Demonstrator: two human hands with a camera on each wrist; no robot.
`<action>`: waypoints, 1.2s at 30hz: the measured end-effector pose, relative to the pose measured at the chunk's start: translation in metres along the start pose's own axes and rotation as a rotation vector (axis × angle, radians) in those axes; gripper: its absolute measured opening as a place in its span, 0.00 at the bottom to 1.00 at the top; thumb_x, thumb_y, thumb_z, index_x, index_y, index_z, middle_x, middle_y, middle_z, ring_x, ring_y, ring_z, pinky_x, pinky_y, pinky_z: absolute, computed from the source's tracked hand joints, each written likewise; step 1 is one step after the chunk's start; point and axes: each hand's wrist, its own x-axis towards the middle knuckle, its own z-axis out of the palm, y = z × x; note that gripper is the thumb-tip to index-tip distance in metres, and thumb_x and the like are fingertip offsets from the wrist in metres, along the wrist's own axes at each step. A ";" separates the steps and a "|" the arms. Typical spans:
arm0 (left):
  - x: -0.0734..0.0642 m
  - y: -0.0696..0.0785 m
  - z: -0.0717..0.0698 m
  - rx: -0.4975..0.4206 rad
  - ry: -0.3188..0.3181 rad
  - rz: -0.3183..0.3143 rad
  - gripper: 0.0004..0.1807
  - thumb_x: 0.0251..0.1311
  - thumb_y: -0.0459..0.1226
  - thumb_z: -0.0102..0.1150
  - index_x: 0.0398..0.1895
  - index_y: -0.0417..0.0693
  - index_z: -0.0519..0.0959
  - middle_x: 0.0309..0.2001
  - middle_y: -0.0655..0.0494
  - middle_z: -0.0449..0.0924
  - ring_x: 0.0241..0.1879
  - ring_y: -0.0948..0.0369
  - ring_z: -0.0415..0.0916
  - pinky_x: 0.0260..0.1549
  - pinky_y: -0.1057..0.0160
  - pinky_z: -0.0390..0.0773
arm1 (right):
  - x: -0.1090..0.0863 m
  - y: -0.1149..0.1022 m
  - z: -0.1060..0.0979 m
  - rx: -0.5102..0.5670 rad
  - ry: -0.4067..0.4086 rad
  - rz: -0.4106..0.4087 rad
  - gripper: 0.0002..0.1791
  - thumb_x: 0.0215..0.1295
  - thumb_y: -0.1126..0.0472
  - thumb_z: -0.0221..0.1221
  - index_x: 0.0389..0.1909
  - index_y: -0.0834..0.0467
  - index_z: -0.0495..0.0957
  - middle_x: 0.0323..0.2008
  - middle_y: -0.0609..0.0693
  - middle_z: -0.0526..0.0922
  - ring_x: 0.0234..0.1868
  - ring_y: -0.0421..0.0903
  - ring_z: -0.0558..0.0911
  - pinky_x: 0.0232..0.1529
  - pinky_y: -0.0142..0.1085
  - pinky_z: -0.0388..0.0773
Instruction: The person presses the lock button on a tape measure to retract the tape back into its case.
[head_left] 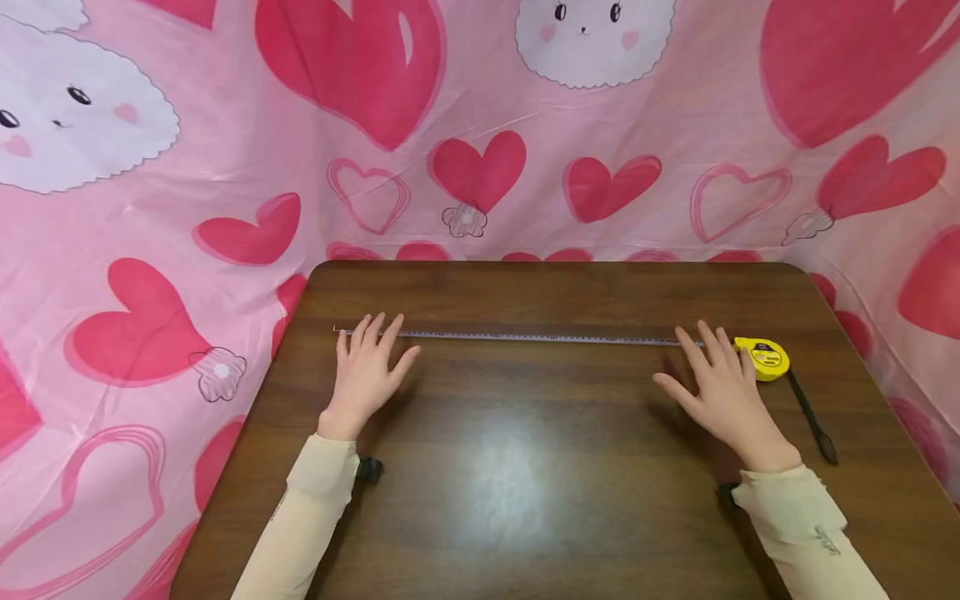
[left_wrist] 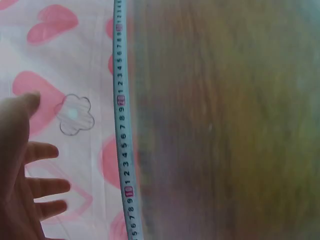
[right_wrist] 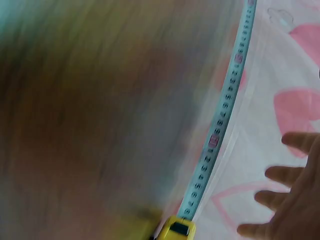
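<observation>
Two cream sleeves [head_left: 315, 500] lead to the left hand [head_left: 367, 367] and right hand [head_left: 723, 396], both spread flat, seemingly pinning the tape measure's [head_left: 761, 358] blade [head_left: 525, 337] straight along the bench's [head_left: 525, 500] far edge.

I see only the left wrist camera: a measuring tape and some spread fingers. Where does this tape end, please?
Observer: The tape lies stretched across the table and ends in a yellow case on the right side.
Operator: Does the right hand hold that case?
Observer: No. The right hand is open next to it, with straight fingers, and holds nothing.
Operator: Is anything else lying near the case?
Observer: Yes, a thin black strap runs from the case toward the person.
</observation>
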 end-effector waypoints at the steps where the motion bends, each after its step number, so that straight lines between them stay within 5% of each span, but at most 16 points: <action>1: 0.002 -0.002 -0.001 -0.008 0.012 0.003 0.34 0.60 0.59 0.50 0.67 0.55 0.66 0.63 0.43 0.65 0.65 0.45 0.56 0.59 0.35 0.49 | 0.001 0.002 -0.001 0.016 -0.010 -0.008 0.45 0.61 0.36 0.54 0.73 0.53 0.50 0.71 0.65 0.46 0.70 0.66 0.43 0.62 0.67 0.32; 10: 0.010 -0.034 -0.002 -0.078 0.073 -0.003 0.16 0.58 0.43 0.62 0.48 0.46 0.80 0.45 0.45 0.78 0.45 0.45 0.72 0.39 0.43 0.70 | 0.005 0.028 -0.008 0.013 0.001 -0.043 0.36 0.60 0.45 0.60 0.62 0.64 0.66 0.61 0.70 0.64 0.61 0.69 0.61 0.57 0.66 0.55; 19: 0.014 -0.063 -0.004 -0.157 -0.018 -0.147 0.18 0.59 0.44 0.60 0.51 0.48 0.79 0.44 0.46 0.75 0.38 0.49 0.75 0.31 0.43 0.73 | 0.010 0.060 -0.021 -0.060 0.011 -0.010 0.32 0.59 0.51 0.62 0.57 0.68 0.68 0.55 0.73 0.67 0.53 0.72 0.66 0.50 0.67 0.60; 36: 0.016 -0.103 0.009 -0.193 0.016 -0.338 0.20 0.62 0.36 0.55 0.57 0.43 0.72 0.53 0.32 0.63 0.52 0.37 0.63 0.47 0.38 0.66 | 0.011 0.099 -0.023 -0.044 -0.072 0.032 0.32 0.58 0.53 0.63 0.59 0.65 0.66 0.55 0.73 0.65 0.50 0.75 0.64 0.42 0.71 0.61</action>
